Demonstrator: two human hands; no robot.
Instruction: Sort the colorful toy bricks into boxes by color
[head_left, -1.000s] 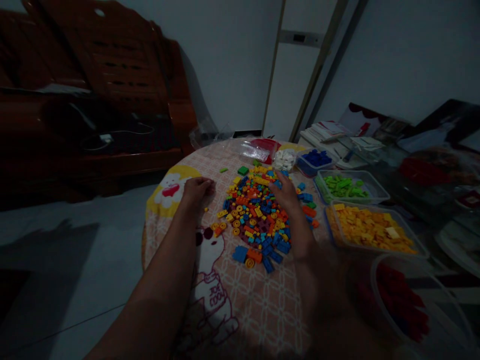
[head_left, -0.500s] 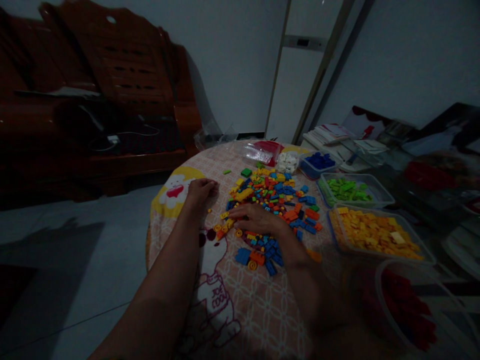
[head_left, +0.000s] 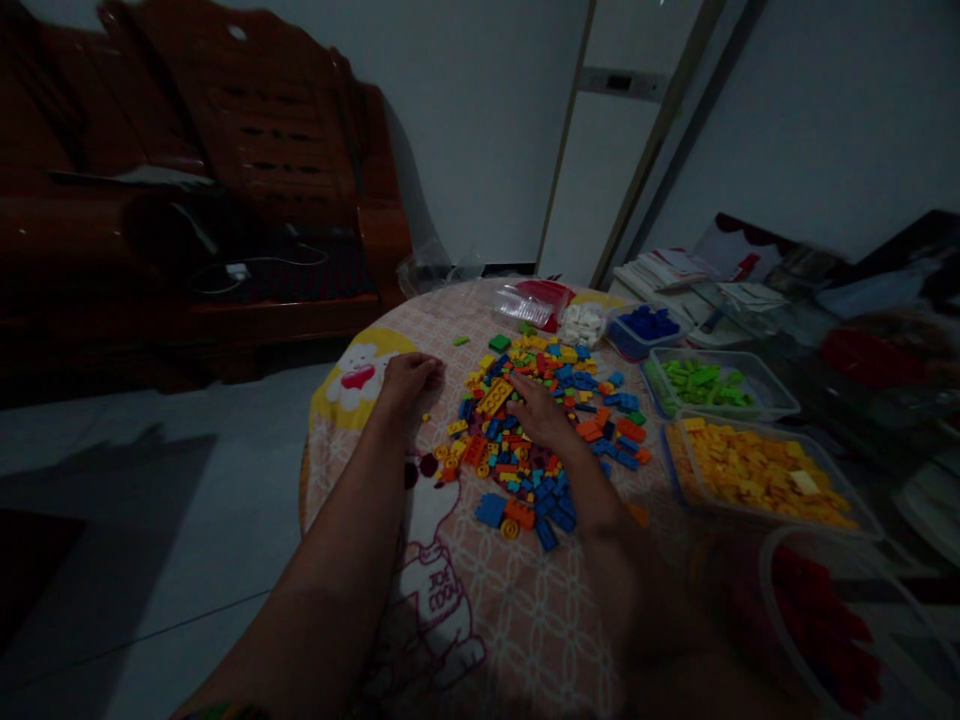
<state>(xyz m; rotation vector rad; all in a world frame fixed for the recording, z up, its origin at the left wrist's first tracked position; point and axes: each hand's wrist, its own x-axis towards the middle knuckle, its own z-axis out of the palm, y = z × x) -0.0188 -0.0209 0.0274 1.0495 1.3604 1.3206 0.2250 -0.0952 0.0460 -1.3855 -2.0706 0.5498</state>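
A mixed pile of toy building bricks covers the middle of the patterned tablecloth. Over its upper part is my right hand, thumb and fingers apart, with the fingertips beside a long yellow brick that lies on the pile. I see nothing held in that hand. To the left of the pile my left hand rests on the cloth with its fingers curled together; what they may hold is hidden. A small green brick and a light green piece lie beyond the pile.
Along the right stand clear tubs of sorted bricks: blue, light green, yellow and red. White bricks sit near an empty clear tray at the back. A wooden bench stands behind left.
My right hand has moved up and right across the pile, from the yellow pieces at its left edge, and its fingers have spread. The left hand stays in place on the cloth.
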